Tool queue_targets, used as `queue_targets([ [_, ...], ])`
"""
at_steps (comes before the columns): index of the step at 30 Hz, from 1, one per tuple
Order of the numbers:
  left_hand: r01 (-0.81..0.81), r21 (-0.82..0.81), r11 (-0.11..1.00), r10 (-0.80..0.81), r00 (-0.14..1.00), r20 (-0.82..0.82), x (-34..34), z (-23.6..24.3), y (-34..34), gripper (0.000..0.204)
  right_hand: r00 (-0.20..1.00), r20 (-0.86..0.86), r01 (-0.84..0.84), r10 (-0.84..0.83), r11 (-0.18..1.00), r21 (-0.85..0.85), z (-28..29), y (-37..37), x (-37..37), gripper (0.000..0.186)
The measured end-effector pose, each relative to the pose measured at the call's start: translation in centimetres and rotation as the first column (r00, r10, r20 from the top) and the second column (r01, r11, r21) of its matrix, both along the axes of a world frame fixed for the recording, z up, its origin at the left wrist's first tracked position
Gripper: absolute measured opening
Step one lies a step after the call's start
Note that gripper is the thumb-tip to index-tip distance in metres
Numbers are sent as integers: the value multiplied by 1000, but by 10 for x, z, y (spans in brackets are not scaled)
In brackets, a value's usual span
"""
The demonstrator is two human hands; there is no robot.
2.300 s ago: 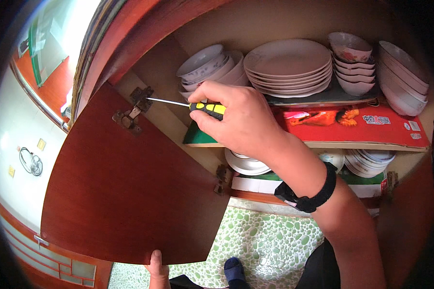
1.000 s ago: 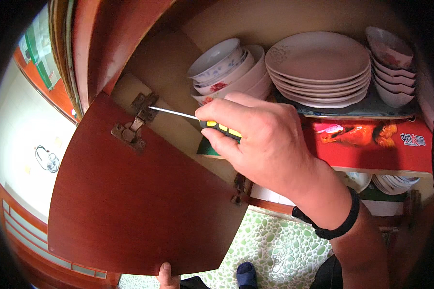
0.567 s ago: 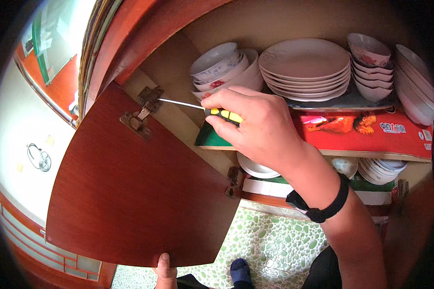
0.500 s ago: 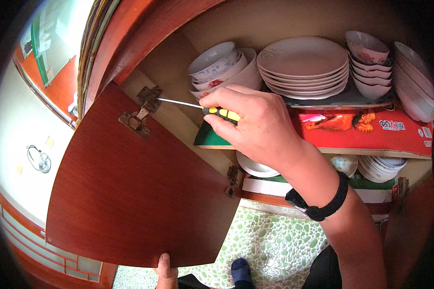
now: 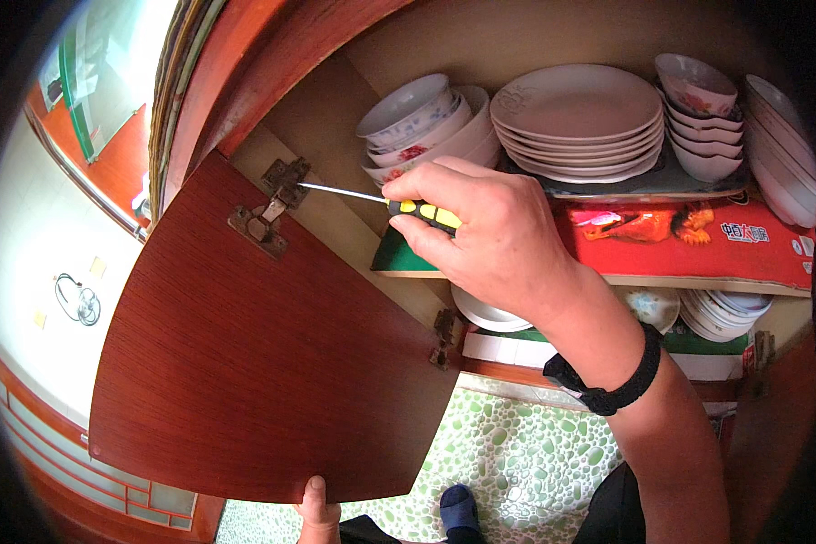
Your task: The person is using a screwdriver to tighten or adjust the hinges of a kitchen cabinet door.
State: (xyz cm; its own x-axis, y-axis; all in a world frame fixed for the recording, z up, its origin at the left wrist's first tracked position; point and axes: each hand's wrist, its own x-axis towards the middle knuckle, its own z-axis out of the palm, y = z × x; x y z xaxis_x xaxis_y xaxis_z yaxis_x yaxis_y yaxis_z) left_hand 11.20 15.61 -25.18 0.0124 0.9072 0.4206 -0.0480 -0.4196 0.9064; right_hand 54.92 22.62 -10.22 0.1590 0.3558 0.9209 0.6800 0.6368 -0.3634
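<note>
Screwdriver (image 5: 408, 208) has its tip at upper hinge (image 5: 269, 211), seating too small to tell; best keep shaft aligned, press evenly w/ any turn. Screwdriver juts L from R hand (image 5: 503, 218), closed snugly round handle. L hand (image 5: 317, 508) pinches cabinet door (image 5: 263, 363) by bottom edge, thumb showing. 2nd hinge (image 5: 442, 341) lower on door; plates (image 5: 576, 104) beyond.

On the red sheet (image 5: 680, 258) lining the upper shelf (image 5: 716, 286) at right, we see a line of bold characters (image 5: 744, 233), one red; on the pale patches (image 5: 802, 247) farther right, we find print too small to read.
</note>
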Motion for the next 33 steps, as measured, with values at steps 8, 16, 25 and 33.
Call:
queue_targets([
  [8, 14, 18, 1000, -14, 1000, 5, 9, 8, -3, 85, 1000, -16, -15, 14, 1000, -14, 0, -1, -1, 20],
  [16, -4, 8, 1000, 4, 1000, -27, 18, 15, -5, 85, 999, -21, -27, 27, 1000, 10, -1, 1, -2, 20],
  [25, -16, 13, 1000, 16, 1000, -6, 18, 14, -5, 87, 1000, 2, 2, -2, 1000, 27, -1, 0, -1, 20],
  [33, -27, 5, 1000, 26, 1000, 16, 17, 12, -6, 86, 1000, -7, -18, 18, 1000, 16, -1, 1, -1, 20],
])
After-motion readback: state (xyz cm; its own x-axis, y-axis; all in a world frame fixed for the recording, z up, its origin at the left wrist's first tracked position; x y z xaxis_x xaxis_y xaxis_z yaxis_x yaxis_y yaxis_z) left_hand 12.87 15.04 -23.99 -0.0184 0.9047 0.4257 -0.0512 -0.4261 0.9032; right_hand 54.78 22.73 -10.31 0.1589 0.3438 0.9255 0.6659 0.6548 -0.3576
